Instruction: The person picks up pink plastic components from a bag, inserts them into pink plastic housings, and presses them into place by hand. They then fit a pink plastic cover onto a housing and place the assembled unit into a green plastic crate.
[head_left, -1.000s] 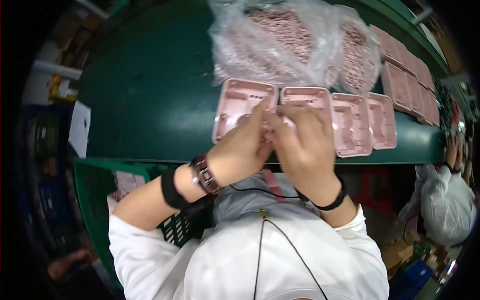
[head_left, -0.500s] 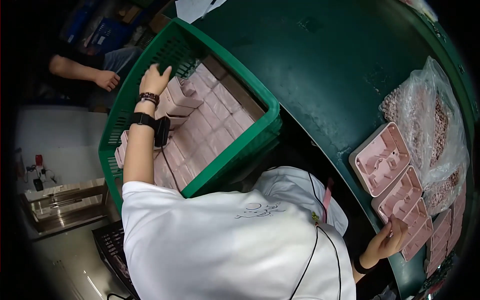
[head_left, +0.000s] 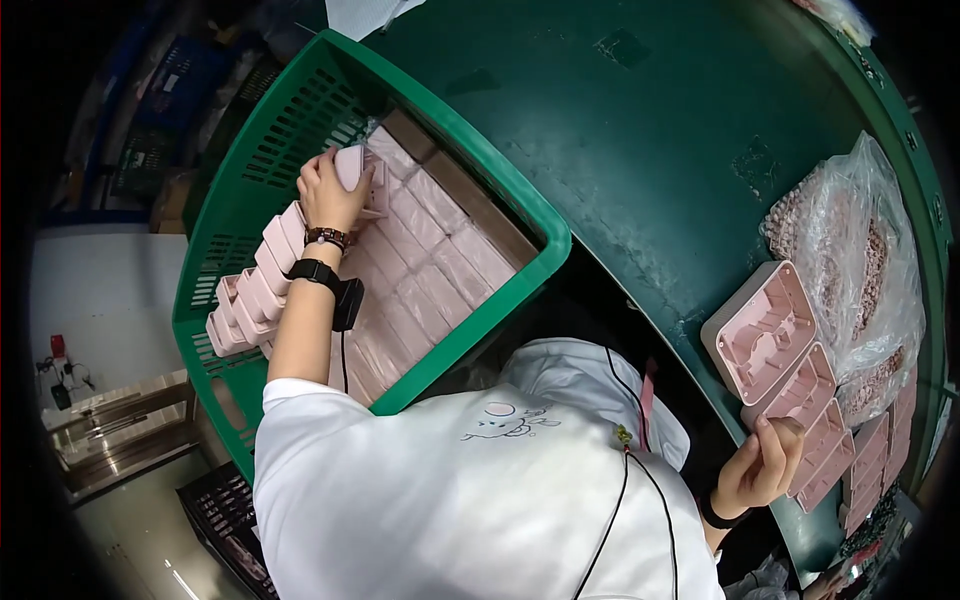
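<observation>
My left hand (head_left: pixel 331 192) reaches into a green plastic basket (head_left: pixel 543 240) and is closed round a pale pink plastic part (head_left: pixel 349 167). The part is at the far end of the basket, above flat pink pieces in clear wrap (head_left: pixel 430 215). Beside my left forearm, more pink plastic boxes (head_left: pixel 265 280) are stacked along the basket's left wall. My right hand (head_left: pixel 762 466) hovers by the table edge, next to a row of open pink plastic housings (head_left: pixel 762 325). Its fingers are curled together; what they hold, if anything, is hidden.
On the green table (head_left: pixel 600 130) a clear plastic bag (head_left: pixel 860 270) of small pink parts lies behind the housings. White paper (head_left: pixel 365 14) is at the far edge. A dark crate (head_left: pixel 225 520) stands at lower left. A cord hangs from my left wrist strap.
My left hand has gone from open above the pink parts to closed round one. My right hand's fingers have curled in more. The other person's arm at the left has left the view.
</observation>
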